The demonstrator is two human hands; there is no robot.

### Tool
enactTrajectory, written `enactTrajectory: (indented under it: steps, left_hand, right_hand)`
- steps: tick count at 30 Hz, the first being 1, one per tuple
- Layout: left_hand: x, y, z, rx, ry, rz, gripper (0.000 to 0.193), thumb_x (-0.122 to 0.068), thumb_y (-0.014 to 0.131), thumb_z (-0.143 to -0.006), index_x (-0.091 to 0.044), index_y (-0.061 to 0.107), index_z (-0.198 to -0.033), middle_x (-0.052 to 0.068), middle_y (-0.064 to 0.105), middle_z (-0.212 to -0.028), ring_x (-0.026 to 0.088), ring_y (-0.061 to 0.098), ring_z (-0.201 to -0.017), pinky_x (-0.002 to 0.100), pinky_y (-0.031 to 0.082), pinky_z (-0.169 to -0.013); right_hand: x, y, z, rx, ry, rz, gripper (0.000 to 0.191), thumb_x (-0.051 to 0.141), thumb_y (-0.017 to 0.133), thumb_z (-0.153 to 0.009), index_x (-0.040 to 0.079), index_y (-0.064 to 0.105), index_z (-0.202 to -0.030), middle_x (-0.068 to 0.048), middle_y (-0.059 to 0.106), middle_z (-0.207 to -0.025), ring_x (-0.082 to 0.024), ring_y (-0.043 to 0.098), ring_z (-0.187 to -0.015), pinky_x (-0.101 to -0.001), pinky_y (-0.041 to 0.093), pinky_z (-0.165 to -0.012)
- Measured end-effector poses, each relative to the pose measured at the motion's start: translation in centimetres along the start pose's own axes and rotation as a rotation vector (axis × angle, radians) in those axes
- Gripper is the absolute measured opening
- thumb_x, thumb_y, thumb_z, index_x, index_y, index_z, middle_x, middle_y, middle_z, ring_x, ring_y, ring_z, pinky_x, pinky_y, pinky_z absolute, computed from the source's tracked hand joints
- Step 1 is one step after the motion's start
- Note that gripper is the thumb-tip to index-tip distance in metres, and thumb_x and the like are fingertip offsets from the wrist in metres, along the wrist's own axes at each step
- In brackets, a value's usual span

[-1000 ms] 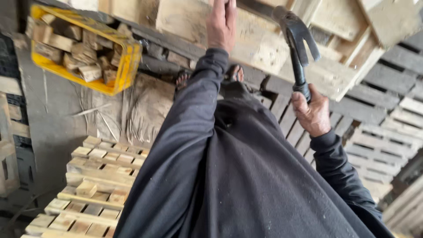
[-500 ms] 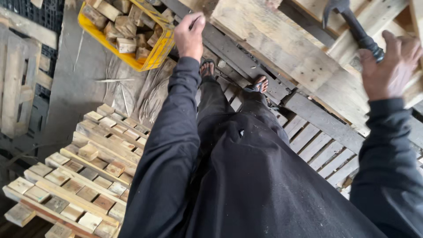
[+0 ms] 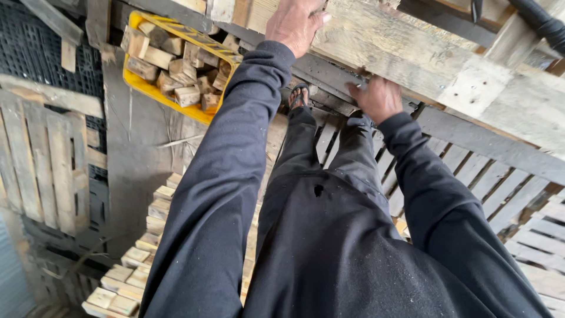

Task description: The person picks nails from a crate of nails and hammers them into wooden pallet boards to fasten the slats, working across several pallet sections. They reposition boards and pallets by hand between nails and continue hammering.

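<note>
A raised wooden pallet point(image 3: 412, 59) slants across the top of the view in front of me. My left hand point(image 3: 294, 23) lies on its upper plank, with the fingertips cut off by the frame edge. My right hand point(image 3: 376, 99) grips the pallet's lower edge from underneath, close to a dark cross beam. A hammer with a black handle point(image 3: 541, 22) rests on the pallet at the top right, and neither hand touches it. Both arms are in dark sleeves. My sandalled feet point(image 3: 299, 94) stand on slats below.
A yellow crate point(image 3: 138, 85) full of wooden blocks sits at the upper left. A pallet of loose blocks point(image 3: 138, 259) lies at the lower left. More slatted pallets point(image 3: 41, 159) lie at the left, and others point(image 3: 529, 235) at the right, on a grey floor point(image 3: 132, 171).
My right hand has let go of the hammer and dropped down to the pallet's lower edge. The hammer now lies on the pallet. My left hand stays on the top plank.
</note>
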State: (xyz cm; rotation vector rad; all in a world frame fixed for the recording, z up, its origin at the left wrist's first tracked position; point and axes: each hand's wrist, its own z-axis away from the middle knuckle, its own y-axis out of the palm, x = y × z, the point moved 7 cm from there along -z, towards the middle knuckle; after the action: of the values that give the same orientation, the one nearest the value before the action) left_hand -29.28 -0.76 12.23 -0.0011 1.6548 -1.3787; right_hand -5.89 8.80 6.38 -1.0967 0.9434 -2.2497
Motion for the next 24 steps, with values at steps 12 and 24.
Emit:
enactTrajectory:
  steps: [12,24]
  left_hand:
    - [1.1,3.0,-1.7,0.327,0.412,-0.194,0.021,-0.024,0.069,-0.104,-0.005,0.069,-0.113,0.015,0.069,-0.089,0.030,0.069,-0.077,0.040,0.058,-0.071]
    - [2.2,3.1,-0.7,-0.009,0.087,0.270,0.015,-0.008,0.075,-0.086,-0.006,0.065,-0.074,0.002,0.068,-0.066,0.010,0.066,-0.057,0.031,0.057,-0.059]
  right_hand:
    - [-2.8,5.6,-5.4,-0.150,-0.210,0.116,0.040,0.043,0.056,-0.115,0.018,0.061,-0.146,-0.011,0.064,-0.144,-0.033,0.064,-0.123,-0.0422,0.052,-0.105]
    - [-2.9,5.2,-4.9,-0.218,-0.208,0.125,0.047,0.050,0.060,-0.113,0.015,0.064,-0.144,-0.016,0.068,-0.135,-0.035,0.062,-0.119,-0.0466,0.050,-0.102]
